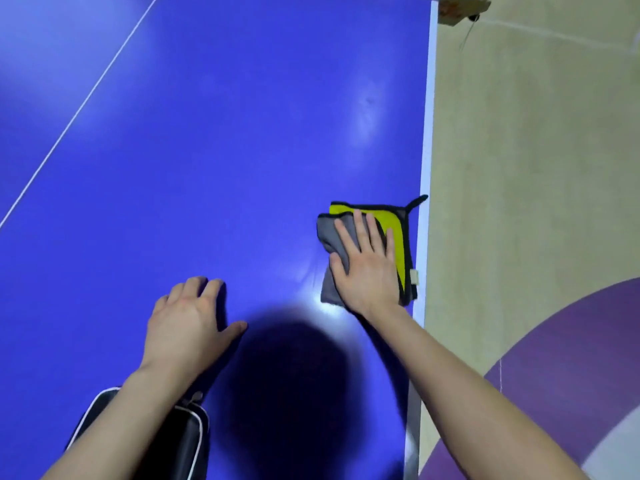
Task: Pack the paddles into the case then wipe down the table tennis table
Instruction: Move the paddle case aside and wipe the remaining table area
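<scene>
A black case lies at the near edge of the blue table tennis table under a person's left forearm, with the left hand resting loose and empty just beyond. Farther out, by the right sideline, the right hand presses flat-fingered on a folded grey-and-yellow cloth. The cloth looks soft and light, likely to bunch unless driven under a spread palm.

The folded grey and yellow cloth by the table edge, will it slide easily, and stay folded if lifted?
The folded grey and yellow cloth probably slides readily: it lies flat under the right hand on the glossy blue table tennis table. Lifted by one corner, its soft layers would likely flop open. It looks thin, so probably light.
</scene>
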